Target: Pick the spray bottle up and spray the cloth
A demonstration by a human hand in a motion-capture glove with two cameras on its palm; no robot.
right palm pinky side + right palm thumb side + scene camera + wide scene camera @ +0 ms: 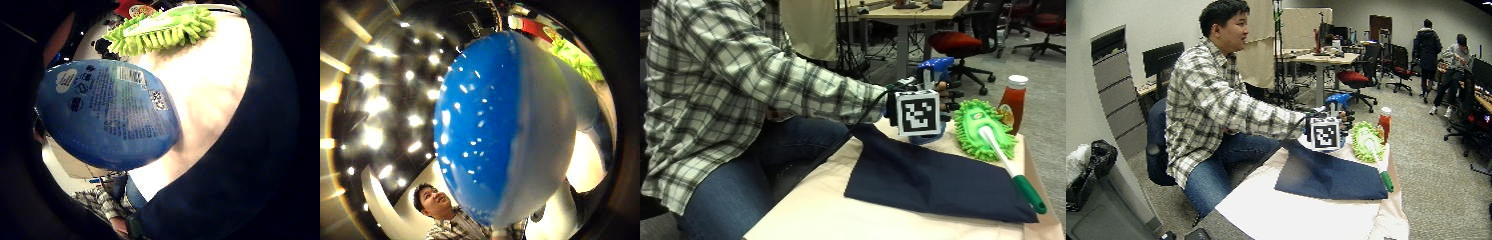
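A blue spray bottle (935,67) stands upright at the far end of the table, just beyond the navy cloth (933,180). My gloved right hand (946,97) wraps its fingers round the bottle's neck below the trigger head; much of the hand is hidden. I cannot tell whether the bottle's base touches the table. In the palm views the bottle (107,115) fills the picture close to the palm, its printed back label showing, and its blue body (495,125) blocks most of the thumb side view. The cloth (240,165) lies flat under and beside it.
A green fluffy duster (979,130) with a white and green handle (1029,192) lies along the cloth's right side. Behind it stands a red sauce bottle (1013,100). The table (820,210) has a cream cover. The person's left arm is out of sight.
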